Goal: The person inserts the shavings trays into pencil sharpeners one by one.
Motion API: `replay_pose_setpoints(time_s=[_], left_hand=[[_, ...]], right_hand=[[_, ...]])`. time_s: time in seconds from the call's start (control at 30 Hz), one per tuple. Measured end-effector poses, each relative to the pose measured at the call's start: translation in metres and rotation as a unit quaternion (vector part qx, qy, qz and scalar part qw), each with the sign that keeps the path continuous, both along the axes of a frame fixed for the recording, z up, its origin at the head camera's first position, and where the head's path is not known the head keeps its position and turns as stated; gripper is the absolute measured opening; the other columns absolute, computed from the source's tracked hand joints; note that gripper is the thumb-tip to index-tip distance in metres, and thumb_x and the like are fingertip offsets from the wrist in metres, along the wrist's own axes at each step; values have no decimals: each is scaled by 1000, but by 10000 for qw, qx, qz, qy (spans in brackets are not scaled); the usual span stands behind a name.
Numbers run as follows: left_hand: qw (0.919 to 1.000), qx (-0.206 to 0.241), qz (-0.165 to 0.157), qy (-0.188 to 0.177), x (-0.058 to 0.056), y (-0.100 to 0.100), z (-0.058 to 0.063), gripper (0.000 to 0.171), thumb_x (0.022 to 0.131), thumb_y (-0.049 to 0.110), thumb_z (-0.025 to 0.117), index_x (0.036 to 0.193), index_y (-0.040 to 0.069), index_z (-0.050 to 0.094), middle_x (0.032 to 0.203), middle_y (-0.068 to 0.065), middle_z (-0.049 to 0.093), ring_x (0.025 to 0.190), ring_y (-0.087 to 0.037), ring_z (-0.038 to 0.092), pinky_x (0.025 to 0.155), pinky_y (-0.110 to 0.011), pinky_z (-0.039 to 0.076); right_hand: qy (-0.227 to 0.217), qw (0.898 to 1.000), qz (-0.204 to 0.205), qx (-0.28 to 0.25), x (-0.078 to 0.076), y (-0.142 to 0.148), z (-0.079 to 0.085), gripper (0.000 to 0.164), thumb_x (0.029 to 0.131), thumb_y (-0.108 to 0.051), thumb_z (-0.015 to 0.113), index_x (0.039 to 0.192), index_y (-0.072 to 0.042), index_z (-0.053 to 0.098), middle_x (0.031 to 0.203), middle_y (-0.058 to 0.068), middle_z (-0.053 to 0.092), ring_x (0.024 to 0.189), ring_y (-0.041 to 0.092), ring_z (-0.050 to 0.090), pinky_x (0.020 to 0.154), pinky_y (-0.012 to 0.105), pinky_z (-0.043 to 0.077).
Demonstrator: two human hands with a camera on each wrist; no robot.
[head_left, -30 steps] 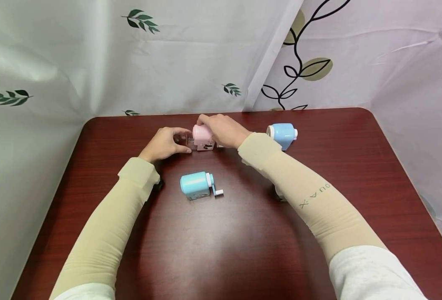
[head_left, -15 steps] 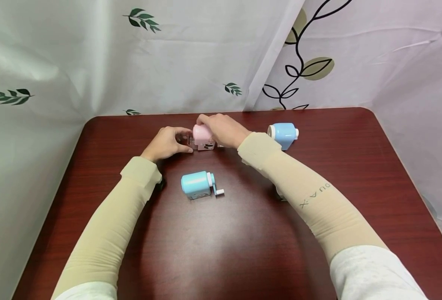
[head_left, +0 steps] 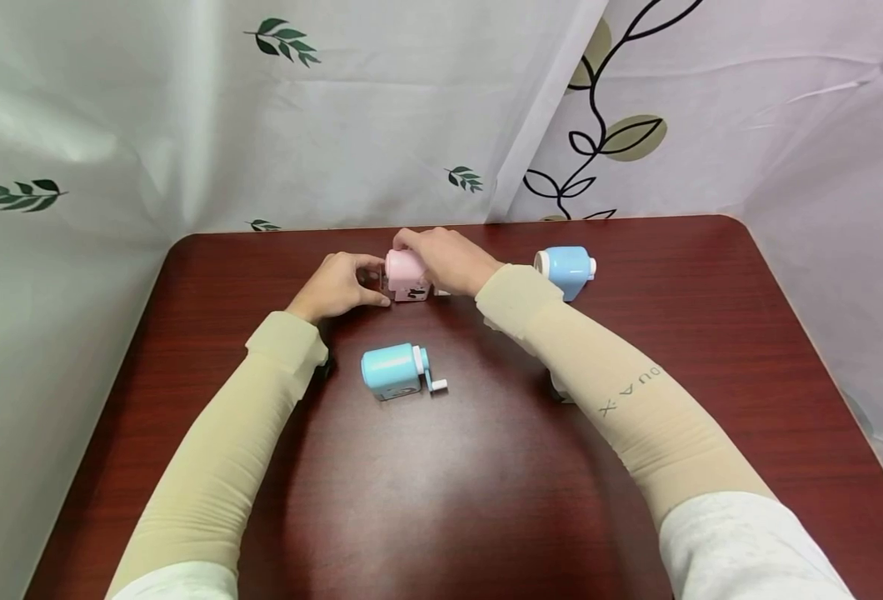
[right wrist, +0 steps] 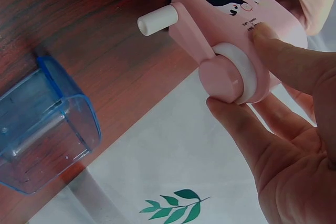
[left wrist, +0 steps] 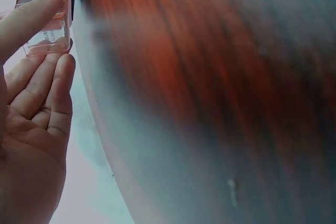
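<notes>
A pink crank pencil sharpener [head_left: 406, 271] with a panda picture stands near the back of the table. My right hand [head_left: 456, 260] grips it from the crank side, its thumb on the printed face in the right wrist view; the white crank knob [right wrist: 157, 20] points away from that hand. At the other end, my left hand [head_left: 336, 287] pinches the clear shavings drawer [left wrist: 39, 38] between thumb and fingers. That drawer sits mostly inside the sharpener, with only a short part showing in the head view.
A turquoise crank sharpener [head_left: 391, 370] stands nearer on the table [head_left: 441, 500]. To the right is a blue sharpener [head_left: 567, 271]. A clear blue drawer [right wrist: 52, 124] lies beside the pink sharpener in the right wrist view. Some small pale thing [head_left: 561, 390] is mostly hidden by the right forearm.
My left hand has moved slightly right towards the pink sharpener, and less of the clear drawer sticks out. The right hand and the sharpener have stayed in place.
</notes>
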State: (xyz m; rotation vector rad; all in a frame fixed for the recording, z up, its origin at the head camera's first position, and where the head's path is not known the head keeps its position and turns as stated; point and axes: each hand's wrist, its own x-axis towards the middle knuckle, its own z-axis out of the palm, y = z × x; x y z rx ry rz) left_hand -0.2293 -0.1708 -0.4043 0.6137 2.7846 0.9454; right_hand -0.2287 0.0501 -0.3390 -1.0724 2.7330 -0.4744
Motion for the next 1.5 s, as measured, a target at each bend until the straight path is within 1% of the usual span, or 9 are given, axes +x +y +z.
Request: replay_pose_setpoints(time_s=[0.23, 0.53, 0.8, 0.93, 1.23, 1.33, 1.5], left_hand=[[10000, -12, -1, -1, -1, 2, -1, 54, 65, 28, 85, 113, 11, 66, 87, 0, 67, 78, -11, 61, 70, -30, 48], [10000, 77, -41, 40, 1, 4, -1, 52, 65, 27, 85, 110, 9, 66, 86, -1, 67, 78, -13, 60, 70, -31, 47], [10000, 59, -20, 22, 0, 6, -2, 51, 65, 28, 85, 109, 11, 66, 86, 0, 66, 77, -12, 60, 70, -30, 47], [9999, 112, -33, 14, 0, 7, -2, 49, 65, 28, 85, 107, 12, 66, 86, 1, 67, 77, -11, 61, 70, -30, 48], [10000, 69, -21, 59, -1, 9, -4, 47, 65, 29, 85, 104, 12, 67, 84, 2, 67, 75, -10, 60, 69, -29, 47], [9999, 42, -46, 91, -1, 10, -4, 47, 65, 30, 85, 104, 12, 67, 84, 2, 68, 75, -10, 60, 69, -29, 47], [10000, 56, -32, 45, 0, 10, -3, 49, 65, 29, 85, 106, 11, 66, 86, 2, 68, 77, -11, 60, 70, -30, 47]], right_hand=[[89, 9999, 19, 41, -1, 0, -1, 47, 84, -2, 65, 125, -18, 50, 111, 5, 61, 96, 18, 56, 84, 32, 44], [45, 10000, 5, 66, 1, -1, 0, 45, 85, 0, 64, 124, -18, 50, 109, 5, 61, 94, 17, 56, 83, 31, 45], [115, 9999, 35, 21, 1, -1, -1, 45, 84, 1, 63, 123, -17, 51, 108, 5, 61, 94, 17, 56, 82, 32, 45], [136, 9999, 72, -17, 1, -2, -1, 45, 84, 2, 63, 123, -16, 51, 108, 5, 61, 94, 18, 56, 83, 32, 44], [110, 9999, 64, 51, 2, -3, 0, 46, 83, 2, 64, 124, -17, 50, 108, 5, 60, 95, 18, 55, 83, 31, 44], [99, 9999, 72, 78, 2, -3, 1, 47, 83, 2, 64, 124, -17, 50, 108, 5, 59, 95, 18, 55, 83, 31, 44], [128, 9998, 63, 100, 1, -4, 1, 47, 83, 2, 63, 124, -18, 50, 107, 4, 60, 93, 17, 55, 82, 30, 44]])
